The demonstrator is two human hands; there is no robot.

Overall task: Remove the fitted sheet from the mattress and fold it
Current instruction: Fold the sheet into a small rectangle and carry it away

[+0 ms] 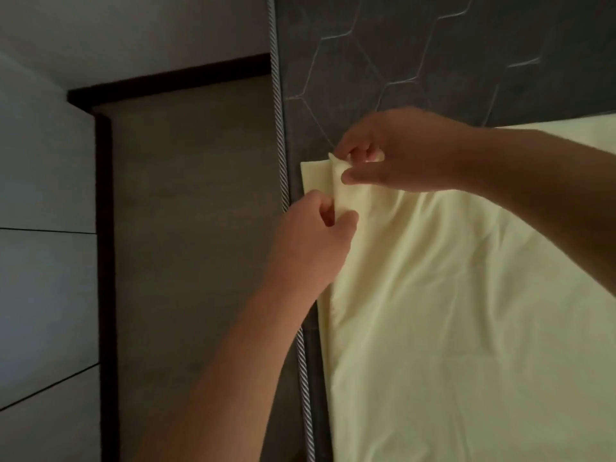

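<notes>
Pale yellow fitted sheet [466, 295], smooth cotton-like cloth, lies spread over the dark grey quilted mattress [433, 55] below and to the right of both hands; its lower and right parts run out of the picture, so its full extent cannot be told. The light is dim, and the sheet's elastic hem is hard to make out. Both forearms are cut off at the frame edges.

Nearer, the left hand [313, 238] has its fingers curled, thumb and forefinger pinching a raised fold of the sheet near its left edge; the cloth under the palm is hidden. Just beyond it, the right hand [396, 151] also pinches the sheet, thumb and curled fingers closed on a small bunched corner at the sheet's top left; the fingertips are partly hidden in the cloth. The two hands are close together but do not touch.

Left of the hands, a twisted silver-grey cord piping [281, 145] runs along the mattress edge. Beyond the right hand the bare mattress shows hexagon stitching. Further left lie a grey-brown floor strip [193, 228] and pale tiles [46, 261].
</notes>
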